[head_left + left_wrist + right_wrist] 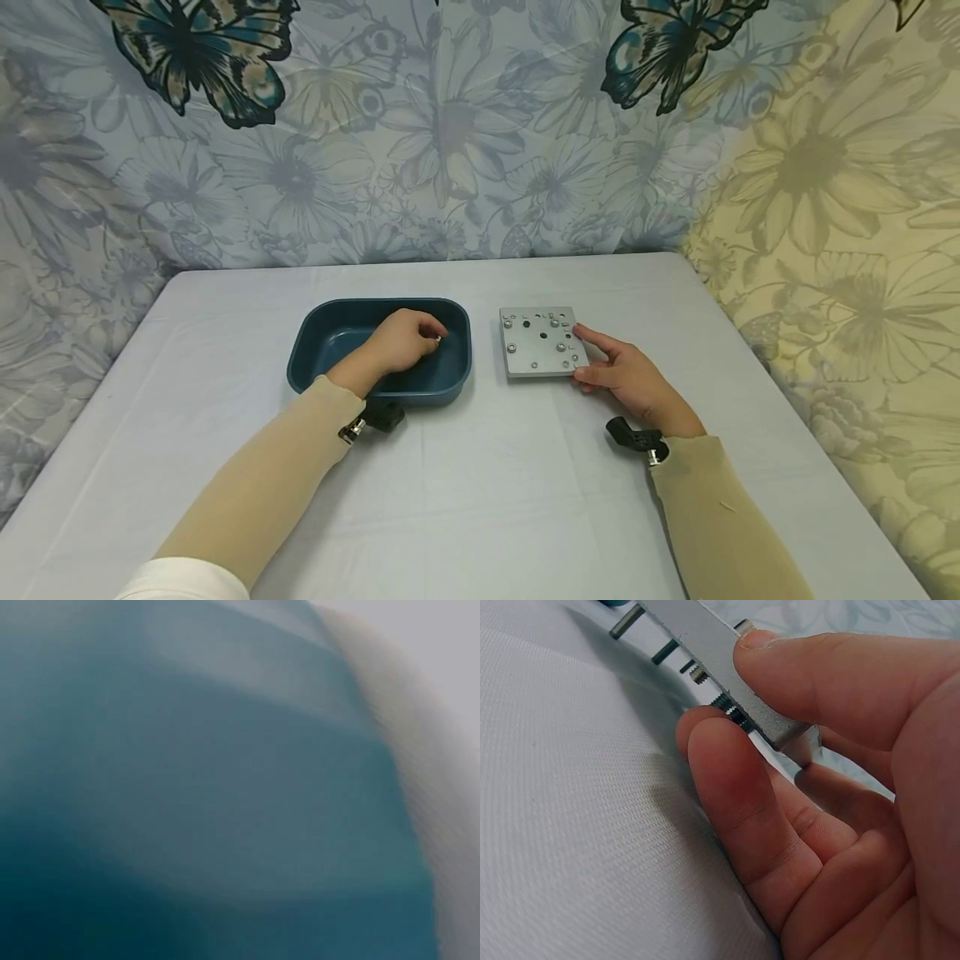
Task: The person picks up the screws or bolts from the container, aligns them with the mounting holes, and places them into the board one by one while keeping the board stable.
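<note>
Above the dark blue tray [459, 367], my left hand [401, 342] pinches a small shiny metal piece [438, 338] between thumb and fingertips; its exact kind is too small to tell. My right hand [626, 379] grips the right edge of a square silver metal plate [528, 354] with several screws and dark holes on its face. In the right wrist view, the thumb lies against the plate [697, 630] and other fingers are under it. Threaded screw ends [698, 675] stick out below the plate there. The left wrist view is blurred and filled mostly by the tray [247, 787].
A white cloth covers the table [480, 517]. The tray stands left of the plate, with a gap between them. Behind the table hangs a curtain [450, 150] with flowers and butterflies. A black wrist camera [382, 415] sits by the tray's near edge.
</note>
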Demonstrator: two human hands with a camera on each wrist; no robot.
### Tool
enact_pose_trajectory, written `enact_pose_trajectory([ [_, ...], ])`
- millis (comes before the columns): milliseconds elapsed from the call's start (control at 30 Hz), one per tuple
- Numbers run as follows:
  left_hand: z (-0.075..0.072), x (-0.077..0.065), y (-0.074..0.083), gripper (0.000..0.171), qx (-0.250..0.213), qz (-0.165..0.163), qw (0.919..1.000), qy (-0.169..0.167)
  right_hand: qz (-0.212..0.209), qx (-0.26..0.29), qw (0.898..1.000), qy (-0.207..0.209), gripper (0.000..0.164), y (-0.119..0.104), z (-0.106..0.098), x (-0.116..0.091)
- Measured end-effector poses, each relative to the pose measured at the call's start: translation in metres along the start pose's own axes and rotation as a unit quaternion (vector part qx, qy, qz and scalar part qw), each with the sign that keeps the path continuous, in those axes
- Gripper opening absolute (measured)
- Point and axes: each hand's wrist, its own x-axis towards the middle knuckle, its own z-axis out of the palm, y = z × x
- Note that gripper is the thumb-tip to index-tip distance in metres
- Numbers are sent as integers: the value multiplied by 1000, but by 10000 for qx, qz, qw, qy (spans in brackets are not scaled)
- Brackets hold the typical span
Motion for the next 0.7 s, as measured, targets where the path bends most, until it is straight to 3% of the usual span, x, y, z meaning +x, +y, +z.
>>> enact_pose_trajectory([
  [133,-3,-3,2,24,-983,-284,9947,-114,-26,-47,10000,0,85,1,0,0],
  [233,-4,-5,5,26,-1946,-433,9796,-245,-39,-15,10000,-10,85,1,0,0],
  [300,-4,-6,7,27,-2777,-526,9589,-261,-64,10,10000,-36,85,1,0,0],
  [400,-4,-6,10,27,-3913,-618,9180,-184,-97,24,9999,-53,85,2,0,0],
  [467,-4,-7,12,28,-4505,-626,8905,-147,-100,20,9999,-44,85,2,0,0],
  [500,-4,-8,13,27,-4692,-644,8807,-116,-101,21,9999,-47,85,2,0,1],
  [600,-3,-10,17,27,-4976,-682,8647,-48,-89,39,9999,-34,84,2,0,1],
  [700,-2,-11,25,27,-5084,-656,8586,47,-95,26,9999,-48,85,1,0,1],
])
